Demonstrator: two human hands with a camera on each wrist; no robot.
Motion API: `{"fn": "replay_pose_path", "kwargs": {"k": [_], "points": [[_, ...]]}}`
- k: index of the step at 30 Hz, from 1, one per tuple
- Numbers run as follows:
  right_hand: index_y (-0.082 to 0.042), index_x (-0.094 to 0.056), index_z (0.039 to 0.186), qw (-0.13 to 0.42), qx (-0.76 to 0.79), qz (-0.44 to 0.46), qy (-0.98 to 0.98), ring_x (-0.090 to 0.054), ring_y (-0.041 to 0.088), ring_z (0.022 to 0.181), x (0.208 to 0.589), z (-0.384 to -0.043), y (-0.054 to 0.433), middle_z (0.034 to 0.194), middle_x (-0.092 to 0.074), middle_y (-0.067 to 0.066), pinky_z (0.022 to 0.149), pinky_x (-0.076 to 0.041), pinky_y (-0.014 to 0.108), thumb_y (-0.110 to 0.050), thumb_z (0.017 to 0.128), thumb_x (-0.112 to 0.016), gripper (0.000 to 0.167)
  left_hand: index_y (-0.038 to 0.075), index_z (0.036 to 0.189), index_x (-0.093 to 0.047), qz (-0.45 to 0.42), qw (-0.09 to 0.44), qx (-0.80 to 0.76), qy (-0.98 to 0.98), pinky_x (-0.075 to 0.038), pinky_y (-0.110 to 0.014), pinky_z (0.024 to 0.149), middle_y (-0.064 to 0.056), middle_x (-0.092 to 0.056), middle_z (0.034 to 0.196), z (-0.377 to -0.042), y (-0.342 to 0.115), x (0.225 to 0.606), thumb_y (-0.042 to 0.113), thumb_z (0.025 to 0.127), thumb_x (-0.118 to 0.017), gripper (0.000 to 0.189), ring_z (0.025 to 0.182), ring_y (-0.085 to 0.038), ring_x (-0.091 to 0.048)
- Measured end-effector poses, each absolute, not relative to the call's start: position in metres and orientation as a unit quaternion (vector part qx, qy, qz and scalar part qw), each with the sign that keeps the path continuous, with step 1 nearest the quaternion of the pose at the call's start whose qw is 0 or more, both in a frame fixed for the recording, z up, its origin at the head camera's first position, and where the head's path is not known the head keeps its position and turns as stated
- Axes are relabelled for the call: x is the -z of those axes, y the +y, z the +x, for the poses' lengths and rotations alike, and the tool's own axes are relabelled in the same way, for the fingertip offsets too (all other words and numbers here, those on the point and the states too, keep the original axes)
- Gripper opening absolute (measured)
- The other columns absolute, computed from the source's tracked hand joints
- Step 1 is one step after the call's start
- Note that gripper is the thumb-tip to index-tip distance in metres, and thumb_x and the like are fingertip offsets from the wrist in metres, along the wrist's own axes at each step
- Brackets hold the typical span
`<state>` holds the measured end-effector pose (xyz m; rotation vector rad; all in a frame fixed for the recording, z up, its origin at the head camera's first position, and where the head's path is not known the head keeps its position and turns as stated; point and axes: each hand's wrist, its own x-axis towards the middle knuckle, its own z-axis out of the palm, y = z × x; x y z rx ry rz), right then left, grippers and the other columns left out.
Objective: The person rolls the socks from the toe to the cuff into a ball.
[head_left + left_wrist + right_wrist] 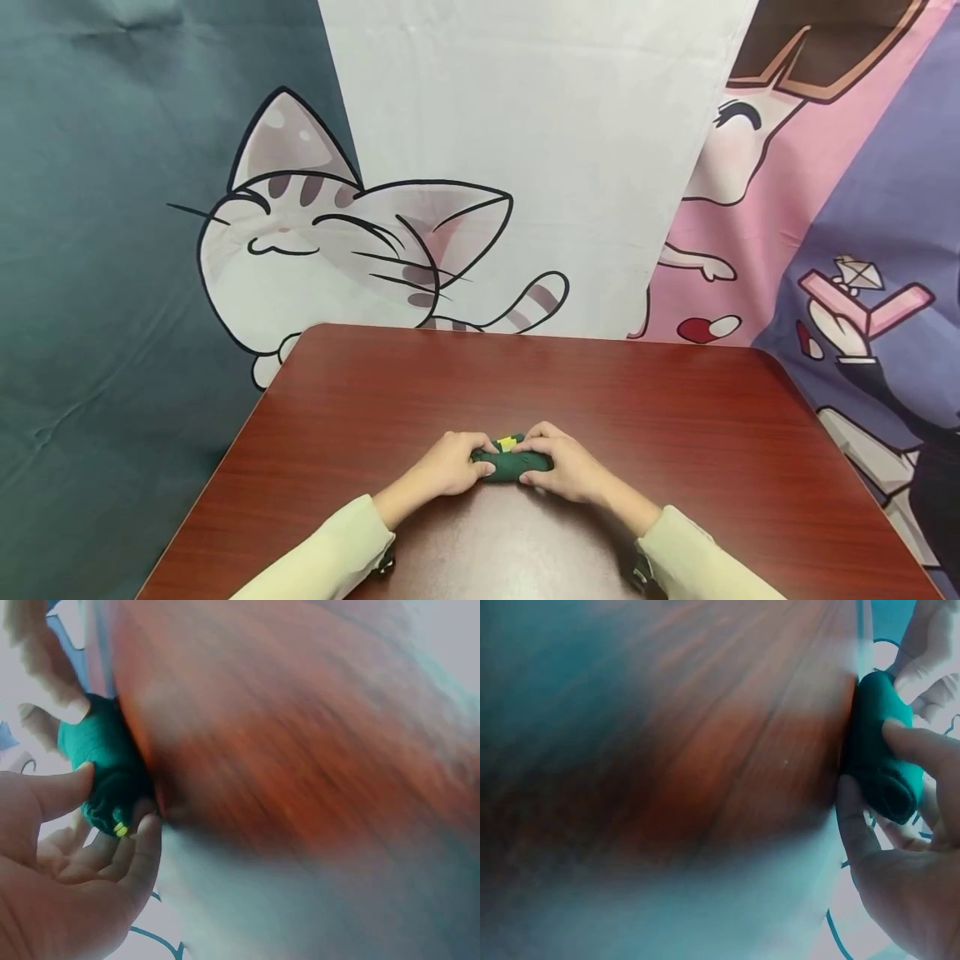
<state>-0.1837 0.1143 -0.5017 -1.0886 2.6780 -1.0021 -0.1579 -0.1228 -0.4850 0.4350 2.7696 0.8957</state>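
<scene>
A dark green cloth roll (510,467) lies crosswise on the table, with a yellow patch showing behind its far side in the head view. My left hand (453,463) grips its left end between thumb and fingers. At the other end, my right hand (567,464) holds it the same way. The left wrist view shows that end of the roll (112,750) with a small yellow stripe in its folds. In the right wrist view, the coiled layers of the roll (885,750) show at the end beside my thumb and fingers.
The reddish-brown wooden table (360,392) has rounded far corners. Behind it hangs a printed backdrop (540,150) with a cartoon cat and other figures. Light sleeves (337,542) cover both forearms, with a dark band at each wrist.
</scene>
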Motion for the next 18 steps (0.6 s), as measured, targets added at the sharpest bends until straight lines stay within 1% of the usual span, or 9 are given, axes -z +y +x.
{"fn": "replay_pose_path", "kwargs": {"k": [2,5,7,9,12,15,18], "points": [[-0.018,-0.074,0.118,0.036,0.33,-0.366,0.87,-0.06,0.014,0.102,0.503,-0.183,0.115,0.111,-0.059,-0.007,0.089,-0.051,0.034,-0.021,0.081,-0.086,0.038,0.021,0.104,-0.074,0.141,0.109,-0.314,0.933,-0.054,-0.041,0.088,-0.002,-0.074,0.104,-0.158,-0.124,0.484,0.024,0.092,-0.075,0.013,0.102,-0.023,-0.067],[-0.019,-0.073,0.117,0.021,0.341,-0.371,0.863,-0.061,0.011,0.099,0.505,-0.183,0.115,0.109,-0.063,-0.008,0.086,-0.052,0.031,-0.02,0.079,-0.088,0.04,0.021,0.1,-0.071,0.132,0.117,-0.337,0.925,-0.052,-0.037,0.079,0.003,-0.071,0.094,-0.159,-0.127,0.485,0.022,0.092,-0.075,0.009,0.089,-0.016,-0.065],[-0.02,-0.073,0.115,0.013,0.352,-0.369,0.86,-0.062,0.009,0.096,0.506,-0.184,0.116,0.106,-0.065,-0.009,0.084,-0.052,0.029,-0.019,0.08,-0.087,0.037,0.02,0.098,-0.069,0.124,0.116,-0.354,0.92,-0.051,-0.035,0.075,0.005,-0.068,0.089,-0.159,-0.127,0.486,0.021,0.092,-0.074,0.008,0.084,-0.013,-0.062],[-0.021,-0.073,0.113,0.011,0.357,-0.365,0.86,-0.062,0.007,0.092,0.508,-0.185,0.116,0.104,-0.067,-0.009,0.081,-0.052,0.028,-0.021,0.082,-0.086,0.033,0.019,0.098,-0.068,0.118,0.109,-0.368,0.916,-0.05,-0.035,0.073,0.006,-0.069,0.087,-0.159,-0.128,0.488,0.019,0.093,-0.072,0.006,0.082,-0.012,-0.061],[-0.021,-0.074,0.112,0.028,0.36,-0.355,0.862,-0.061,0.006,0.089,0.507,-0.188,0.116,0.103,-0.069,-0.008,0.079,-0.051,0.027,-0.024,0.084,-0.084,0.03,0.019,0.101,-0.069,0.114,0.092,-0.37,0.917,-0.05,-0.035,0.073,0.003,-0.07,0.091,-0.155,-0.128,0.491,0.02,0.095,-0.07,0.007,0.085,-0.014,-0.062],[-0.021,-0.074,0.113,0.061,0.355,-0.339,0.869,-0.061,0.005,0.087,0.504,-0.193,0.115,0.103,-0.07,-0.008,0.077,-0.05,0.026,-0.028,0.087,-0.081,0.028,0.02,0.105,-0.07,0.128,0.058,-0.334,0.932,-0.05,-0.037,0.079,0.002,-0.071,0.102,-0.152,-0.126,0.492,0.024,0.096,-0.068,0.01,0.095,-0.016,-0.061],[-0.022,-0.073,0.114,0.111,0.358,-0.315,0.872,-0.063,0.005,0.076,0.5,-0.198,0.114,0.094,-0.071,-0.008,0.072,-0.05,0.027,-0.032,0.09,-0.078,0.026,0.019,0.109,-0.072,0.159,0.011,-0.279,0.947,-0.05,-0.038,0.085,0.003,-0.069,0.109,-0.15,-0.126,0.49,0.027,0.097,-0.067,0.015,0.102,-0.018,-0.057]]}}
